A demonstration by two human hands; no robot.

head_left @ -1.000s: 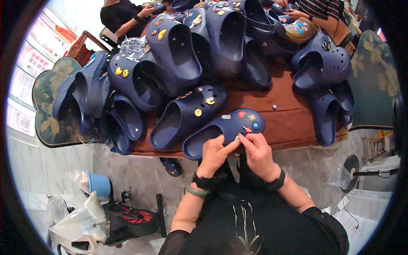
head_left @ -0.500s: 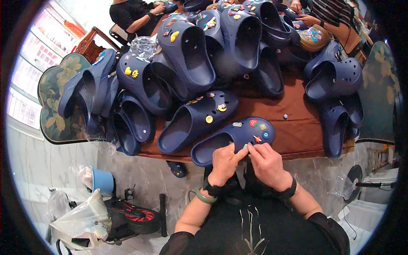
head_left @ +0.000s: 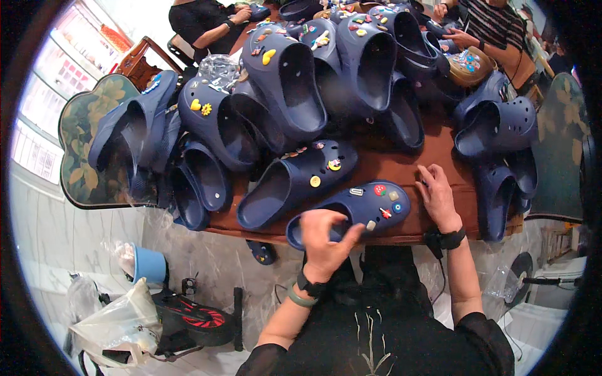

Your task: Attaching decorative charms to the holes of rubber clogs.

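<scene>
A navy clog (head_left: 390, 199) lies at the table's near edge, toe to the right. Its upper carries a strawberry charm (head_left: 380, 189), a round blue charm (head_left: 397, 207), a red charm (head_left: 385, 214), a pale charm (head_left: 371, 225) and others. Over the clog's heel end hovers my left hand (head_left: 323, 241), slightly blurred, thumb and fingers apart with nothing between them. To the right of the toe, my right hand (head_left: 438, 199) reaches to the cloth with curled fingertips together; what they hold is mostly hidden.
Behind lies another decorated navy clog (head_left: 295, 182). Many navy clogs are heaped across the brown cloth (head_left: 439, 150), with a stack (head_left: 495, 144) at right. Two people work at the far side. A blue bucket (head_left: 149, 266) and a scooter-like machine (head_left: 200, 316) stand on the floor at left.
My hands have parted from the clog's toe. The right reached away to where a small round charm lay; the left drew back leftward and opened. A pale charm now shows on the clog's near side.
</scene>
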